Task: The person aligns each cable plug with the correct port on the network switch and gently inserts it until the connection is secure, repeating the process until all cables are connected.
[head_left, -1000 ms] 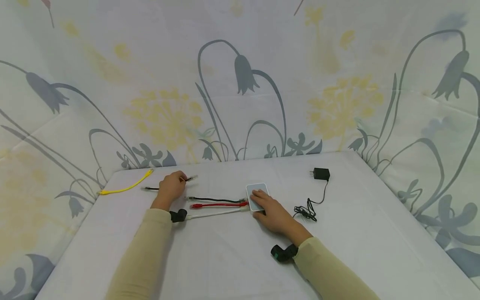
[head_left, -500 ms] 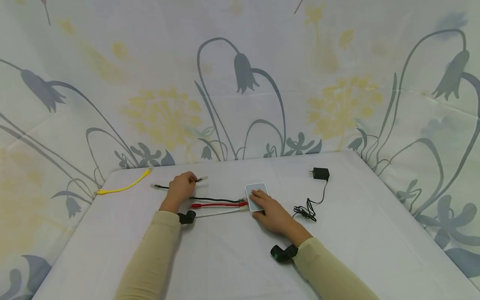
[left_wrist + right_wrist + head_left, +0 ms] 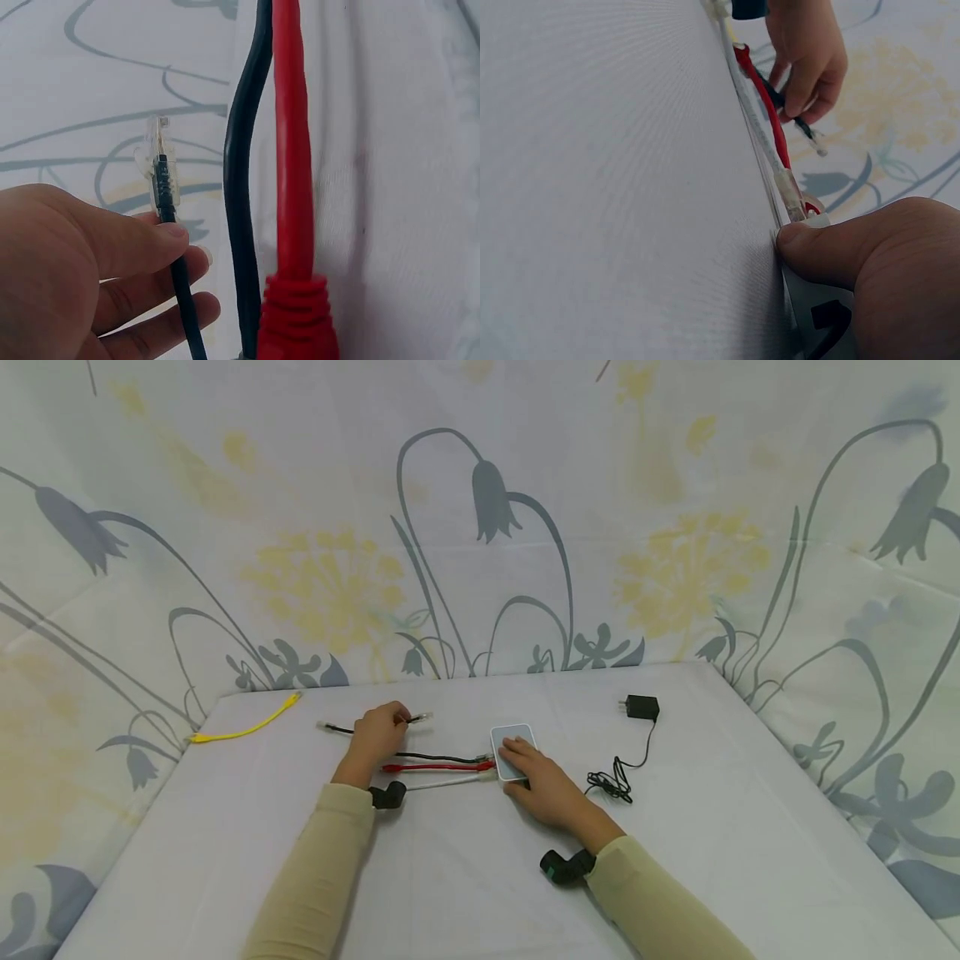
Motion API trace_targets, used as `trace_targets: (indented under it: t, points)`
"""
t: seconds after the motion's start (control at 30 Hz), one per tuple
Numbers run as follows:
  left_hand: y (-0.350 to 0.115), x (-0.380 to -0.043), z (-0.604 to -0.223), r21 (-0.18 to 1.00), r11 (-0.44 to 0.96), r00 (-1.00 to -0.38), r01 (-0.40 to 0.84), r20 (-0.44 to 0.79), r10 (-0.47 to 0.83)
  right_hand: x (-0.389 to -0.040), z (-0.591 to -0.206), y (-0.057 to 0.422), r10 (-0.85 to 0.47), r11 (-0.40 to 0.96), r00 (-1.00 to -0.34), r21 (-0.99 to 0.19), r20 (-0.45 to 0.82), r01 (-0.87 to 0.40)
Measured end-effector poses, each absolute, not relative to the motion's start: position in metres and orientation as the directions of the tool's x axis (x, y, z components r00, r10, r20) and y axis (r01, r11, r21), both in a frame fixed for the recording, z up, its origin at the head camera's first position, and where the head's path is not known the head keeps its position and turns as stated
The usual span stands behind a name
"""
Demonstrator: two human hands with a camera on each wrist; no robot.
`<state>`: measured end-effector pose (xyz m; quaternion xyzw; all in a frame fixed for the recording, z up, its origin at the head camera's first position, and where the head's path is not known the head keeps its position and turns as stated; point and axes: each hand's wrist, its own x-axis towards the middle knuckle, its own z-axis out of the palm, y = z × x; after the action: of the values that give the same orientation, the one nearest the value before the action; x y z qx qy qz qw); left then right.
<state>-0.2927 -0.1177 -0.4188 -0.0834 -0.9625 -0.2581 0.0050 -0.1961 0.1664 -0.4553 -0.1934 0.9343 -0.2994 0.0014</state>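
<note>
My left hand [image 3: 378,735] pinches a short black network cable [image 3: 185,292] between thumb and fingers, just behind its clear plug [image 3: 163,180]. That plug points toward the right, and the cable's other end sticks out left of the hand. My right hand [image 3: 543,785] holds a small white network box [image 3: 513,732], fingers over its top and thumb against its near side. From the box's left side run a second black cable [image 3: 435,757], a red cable [image 3: 438,768] and a white cable [image 3: 446,785]. The left hand and wrist hide part of these cables in the head view.
A yellow network cable [image 3: 251,732] lies at the table's far left edge. To the right, a black power adapter [image 3: 642,707] lies with its bundled cord [image 3: 617,783]. Patterned fabric [image 3: 570,568] rises behind the white table [image 3: 465,877].
My left hand has moved right with the black cable, bringing its plug nearer the network box. The right hand has stayed on the box.
</note>
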Motion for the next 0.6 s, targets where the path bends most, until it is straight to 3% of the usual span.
trace_targets:
  t: [0.6]
  points:
    - [-0.099,-0.283,-0.423,0.512,0.834,-0.977,0.207,0.072,0.199,-0.195,-0.454,0.166,-0.362,0.743,-0.925,-0.563,0.118,-0.363]
